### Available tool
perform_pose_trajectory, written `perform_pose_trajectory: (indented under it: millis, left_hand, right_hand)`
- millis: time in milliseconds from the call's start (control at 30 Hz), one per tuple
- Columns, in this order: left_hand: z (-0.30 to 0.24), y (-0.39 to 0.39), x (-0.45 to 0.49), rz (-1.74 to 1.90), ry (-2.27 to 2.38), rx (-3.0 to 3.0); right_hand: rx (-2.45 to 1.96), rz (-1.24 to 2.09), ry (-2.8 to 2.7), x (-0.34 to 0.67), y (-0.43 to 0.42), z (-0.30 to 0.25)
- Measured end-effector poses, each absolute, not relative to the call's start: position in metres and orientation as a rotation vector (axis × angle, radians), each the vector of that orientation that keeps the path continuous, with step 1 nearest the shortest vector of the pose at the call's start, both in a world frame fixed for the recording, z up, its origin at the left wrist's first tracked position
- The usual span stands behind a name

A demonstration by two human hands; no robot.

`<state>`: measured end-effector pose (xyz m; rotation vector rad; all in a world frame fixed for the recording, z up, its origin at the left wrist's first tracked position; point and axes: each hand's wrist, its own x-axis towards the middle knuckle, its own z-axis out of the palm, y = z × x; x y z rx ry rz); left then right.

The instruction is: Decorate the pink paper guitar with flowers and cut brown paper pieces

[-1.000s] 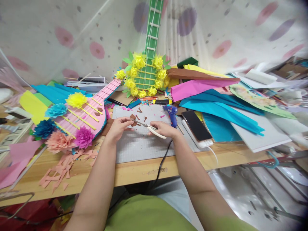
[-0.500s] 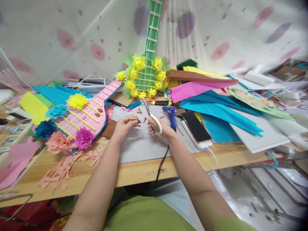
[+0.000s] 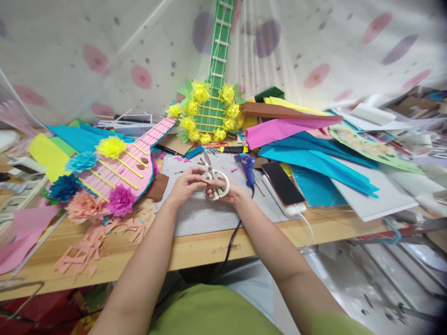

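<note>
My two hands meet over a grey cutting mat. My right hand is closed round the white handles of a pair of scissors, whose blades point up and away from me. My left hand is curled, its fingertips pinched against the scissors near the pivot. What those fingertips hold is hidden. Small brown paper scraps lie on the mat just beyond the blades.
A blue glue gun and a phone lie to the right. A pink paper guitar with flowers sits left, a green one stands behind. Coloured paper sheets pile up right. Pink offcuts litter the wooden table edge.
The scissors swung from lying sideways to pointing away from me. My right hand moved left to meet my left hand, and the brown scrap seen in the left fingers no longer shows.
</note>
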<state>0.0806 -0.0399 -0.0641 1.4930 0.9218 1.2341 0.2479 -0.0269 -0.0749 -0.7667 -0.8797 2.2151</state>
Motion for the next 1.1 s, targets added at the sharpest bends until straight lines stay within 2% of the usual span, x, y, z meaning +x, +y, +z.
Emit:
perform_pose_trajectory:
  millis: [100, 300, 433, 633, 833, 1100]
  left_hand:
    - [-0.064, -0.039, 0.079, 1.244, 0.927, 1.458]
    - [-0.067, -0.040, 0.090, 1.275, 0.987, 1.050]
    - [-0.066, -0.043, 0.108, 1.271, 1.062, 0.841]
    - [-0.065, -0.045, 0.117, 1.392, 1.201, 0.700]
    - [-0.061, -0.047, 0.114, 1.343, 1.197, 0.651]
    - [-0.062, -0.045, 0.111, 1.417, 1.182, 0.622]
  right_hand:
    - [-0.829, 2.090, -0.925, 0.246, -0.028, -0.072]
    - [-0.983, 1.408, -0.937, 0.235, -0.027, -0.073]
    - [-1.049, 1.135, -1.029, 0.230, -0.027, -0.079]
    - [-1.111, 1.028, -1.154, 0.225, -0.029, -0.087]
    - [-1.127, 0.998, -1.155, 0.225, -0.028, -0.088]
    - [-1.130, 1.073, -1.171, 0.233, -0.026, -0.081]
